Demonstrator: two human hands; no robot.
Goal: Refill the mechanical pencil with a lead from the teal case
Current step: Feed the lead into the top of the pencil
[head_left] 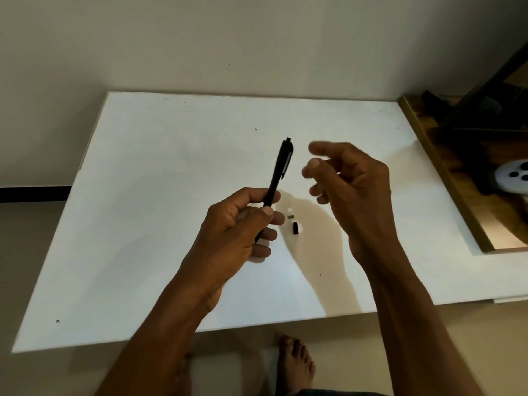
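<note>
My left hand (243, 224) grips a black mechanical pencil (281, 167) by its lower half, with the clip end pointing up and away. My right hand (351, 190) hovers just right of the pencil's top, fingers loosely curled and apart; I cannot see anything between its fingertips. On the white table (143, 224) under the hands lie a small black cap (295, 227) and a tiny grey piece (291, 216). No teal case is in view.
The table stands against a pale wall. A wooden-framed surface (445, 178) borders its right side, with dark shapes and a white round object (514, 178) on it. A bare foot (297, 364) rests on the floor below the front edge.
</note>
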